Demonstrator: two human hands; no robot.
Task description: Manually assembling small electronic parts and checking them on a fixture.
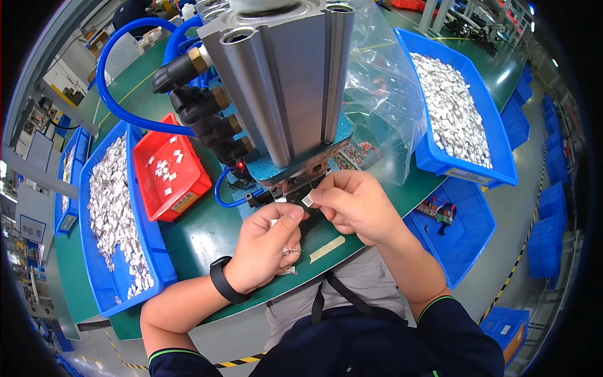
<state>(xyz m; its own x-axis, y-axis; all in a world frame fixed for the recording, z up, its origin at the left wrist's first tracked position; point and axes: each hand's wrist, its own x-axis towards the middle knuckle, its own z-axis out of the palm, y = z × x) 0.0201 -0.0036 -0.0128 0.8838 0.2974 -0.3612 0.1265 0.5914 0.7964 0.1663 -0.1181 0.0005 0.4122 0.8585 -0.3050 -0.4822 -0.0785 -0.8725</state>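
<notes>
My right hand point(361, 207) is closed in a pinch on a small white rectangular piece point(308, 200) with dark print, close to the lower front of a pneumatic press point(295, 94). Beside it, my left hand point(265, 244) is curled around several small white pieces point(287, 250) with thin wire leads. Its thumb and forefinger are pressed together at the front of the press. Whether another piece is between those fingertips, I cannot tell. Part of the press's lower tooling point(301, 185) is hidden behind my right hand.
On the left, a blue bin point(164, 267) holds many white pieces, and a red tray point(200, 182) holds fewer. Another full blue bin point(507, 168) stands right, by a clear plastic bag point(392, 81). Blue hoses point(103, 81) loop left of the press. Tape point(327, 249) lies near the table edge.
</notes>
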